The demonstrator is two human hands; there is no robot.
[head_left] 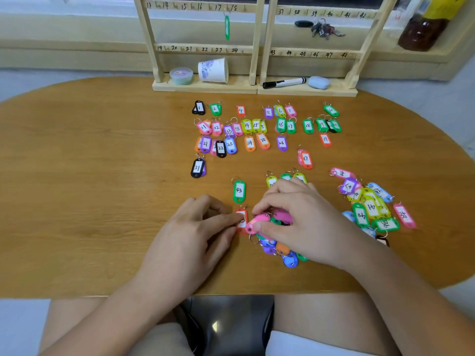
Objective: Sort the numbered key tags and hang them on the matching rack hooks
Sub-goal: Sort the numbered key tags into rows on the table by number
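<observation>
Oval wooden table, rack at its far edge, one green tag hanging at hook 18. We note sorted tags in numbered rows on the far half and an unsorted heap at near right. Right hand pinches a pink tag between thumb and forefinger, above more loose tags. Left hand, fingers curled, pinches the left edge of a red tag lying flat just near of tag 43.
</observation>
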